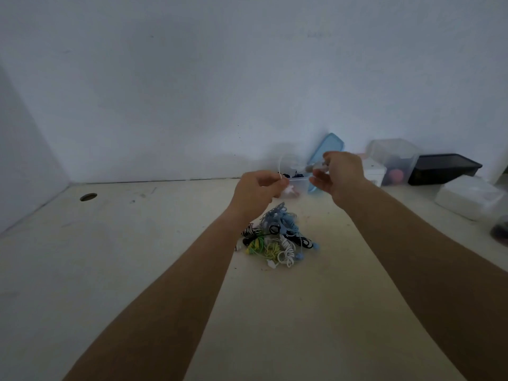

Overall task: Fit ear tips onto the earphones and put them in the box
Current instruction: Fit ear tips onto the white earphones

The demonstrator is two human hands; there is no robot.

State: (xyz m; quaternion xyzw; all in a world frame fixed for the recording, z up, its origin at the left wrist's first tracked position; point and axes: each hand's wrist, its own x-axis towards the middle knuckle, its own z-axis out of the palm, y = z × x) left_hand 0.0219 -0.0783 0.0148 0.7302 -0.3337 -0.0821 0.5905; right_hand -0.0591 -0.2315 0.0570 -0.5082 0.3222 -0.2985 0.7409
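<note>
A tangled pile of earphones, blue, black, yellow-green and white, lies mid-table between my forearms. My left hand is raised above the table and pinches a white earphone cable that loops upward from its fingers. My right hand is held beside it with curled fingers, gripping something small and blurred near its thumb. Behind both hands stands a small clear box with dark items inside. Its blue lid leans against the wall.
To the right along the wall stand a clear plastic container with a pink thing inside, a black tray and a white box. A round cable hole sits at the table's far left.
</note>
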